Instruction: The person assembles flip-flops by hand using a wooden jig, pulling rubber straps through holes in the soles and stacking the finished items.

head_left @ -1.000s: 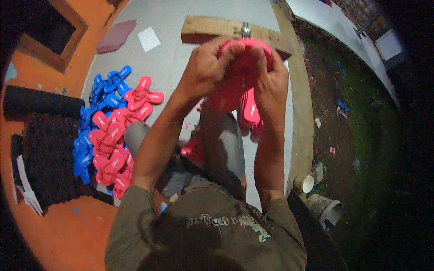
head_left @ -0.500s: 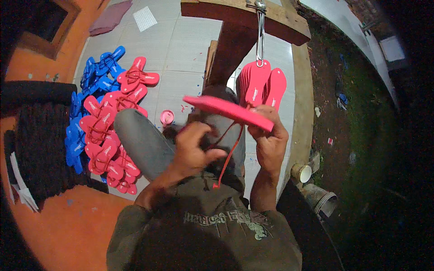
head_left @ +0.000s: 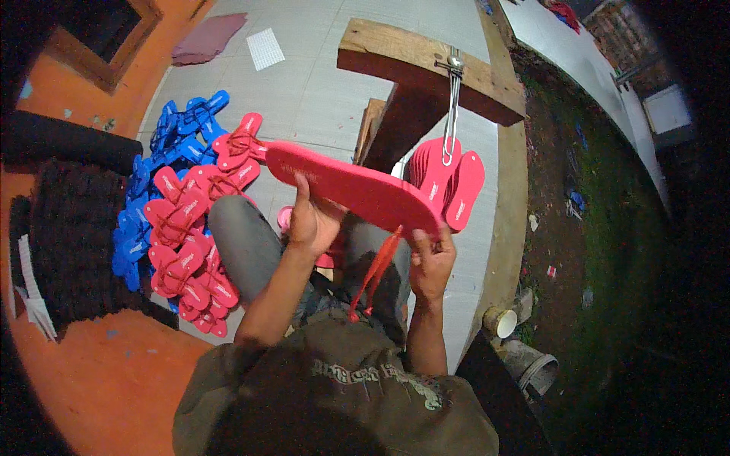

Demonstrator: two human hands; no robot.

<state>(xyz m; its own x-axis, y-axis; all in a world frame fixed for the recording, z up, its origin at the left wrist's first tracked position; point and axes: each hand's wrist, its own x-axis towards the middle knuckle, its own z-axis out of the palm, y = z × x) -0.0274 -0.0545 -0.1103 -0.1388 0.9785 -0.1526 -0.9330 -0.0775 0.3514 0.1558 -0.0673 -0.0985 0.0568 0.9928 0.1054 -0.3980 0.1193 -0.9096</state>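
Note:
Both my hands hold a pinkish-red flip-flop sole [head_left: 346, 181] in front of me, its broad face turned up toward me. My left hand [head_left: 315, 222] grips its near edge by the left half, thumb on the face and fingers underneath. At the right end, my right hand [head_left: 432, 262] pinches the sole's edge. A thin red strap [head_left: 376, 270] hangs from the sole near that hand, its two loose ends dangling over my lap. Beyond the right hand, bare red soles [head_left: 430, 178] hang in a row from a metal hook [head_left: 452, 114].
The hook is fixed to a wooden beam stand [head_left: 403, 57]. Strapped red flip-flops [head_left: 182, 262] lie heaped at left beside blue ones [head_left: 179, 125]. Dark rolled material [head_left: 76, 243] stands at far left. Buckets [head_left: 532, 372] sit at lower right by the ledge. Behind the sole, a small pink container is partly hidden.
The sole has turned from edge-on to face-up and moved left and nearer. My left hand, free before, now holds it. The strap hangs closer to the right hand. The view has shifted.

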